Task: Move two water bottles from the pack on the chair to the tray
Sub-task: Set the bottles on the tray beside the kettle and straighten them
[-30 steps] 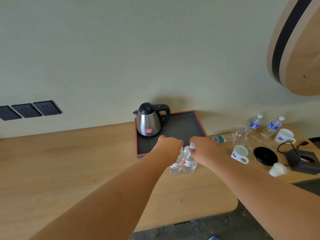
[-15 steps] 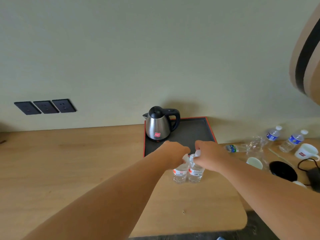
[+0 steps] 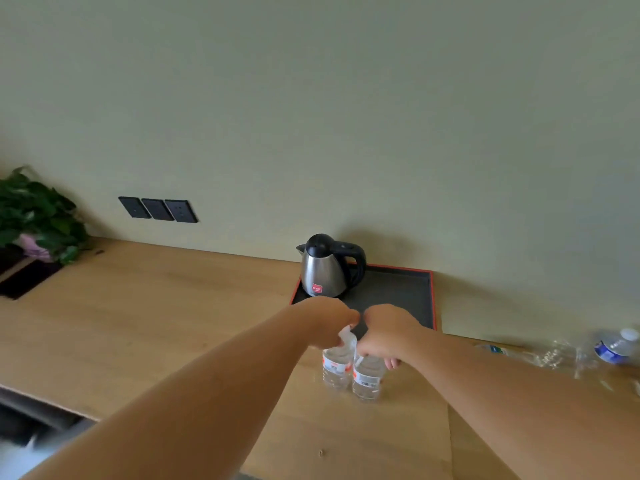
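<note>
Two bottles: left bottle (image 3: 336, 367), right bottle (image 3: 367, 377), upright, touching, on desk (image 3: 173, 323) at tray's 6 o'clock. Left hand (image 3: 323, 322) closed on left neck, right hand (image 3: 388, 332) on right. Step judged: final transfer. Next: lift over rim, set on tray (image 3: 398, 292) at 3 o'clock of kettle (image 3: 325, 268).

Kettle (image 3: 323, 271): red sticker low on its steel body, print too small to read.
Left bottle (image 3: 335, 370): red-and-white label, text blurred.
Right bottle (image 3: 367, 377): white label with a barcode-like patch, unreadable.
Far bottle (image 3: 612, 348): blue label, illegible.
</note>
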A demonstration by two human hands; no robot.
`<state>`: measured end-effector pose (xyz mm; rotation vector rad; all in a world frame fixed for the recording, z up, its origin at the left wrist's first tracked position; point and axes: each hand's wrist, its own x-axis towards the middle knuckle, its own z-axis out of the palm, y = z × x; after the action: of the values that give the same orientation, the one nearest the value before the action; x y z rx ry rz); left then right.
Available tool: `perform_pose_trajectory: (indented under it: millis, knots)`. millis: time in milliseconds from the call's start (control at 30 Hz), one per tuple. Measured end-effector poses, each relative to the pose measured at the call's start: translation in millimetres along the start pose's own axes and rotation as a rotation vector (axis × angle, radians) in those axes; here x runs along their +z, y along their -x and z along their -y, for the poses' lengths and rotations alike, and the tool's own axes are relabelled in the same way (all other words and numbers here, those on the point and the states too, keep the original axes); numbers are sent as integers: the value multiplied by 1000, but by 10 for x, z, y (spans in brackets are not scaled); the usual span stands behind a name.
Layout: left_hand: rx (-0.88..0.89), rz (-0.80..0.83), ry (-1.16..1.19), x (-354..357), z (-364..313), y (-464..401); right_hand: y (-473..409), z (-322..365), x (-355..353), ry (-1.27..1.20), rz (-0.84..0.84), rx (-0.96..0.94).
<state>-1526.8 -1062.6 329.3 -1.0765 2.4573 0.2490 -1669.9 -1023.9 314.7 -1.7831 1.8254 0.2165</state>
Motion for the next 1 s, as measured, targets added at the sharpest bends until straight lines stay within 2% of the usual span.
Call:
perform_pose_trajectory:
  millis: [200, 333, 467, 700, 1000]
  knots:
    - [-58, -61, 81, -307, -143, -3, -11, -179, -369, 21, 68, -79]
    - [-44, -74, 113, -553, -161, -105, -47, -255, -702, 61, 72, -96]
    - [18, -100, 47, -764, -119, -303, -128, -374, -1002, 53, 57, -52]
    - [78, -205, 0, -982, -32, -778, -309, -584, -1430, 45, -20, 72]
    - [94, -259, 52, -1123, 131, -1363, -635, -825, -1589, 128, -249, 127]
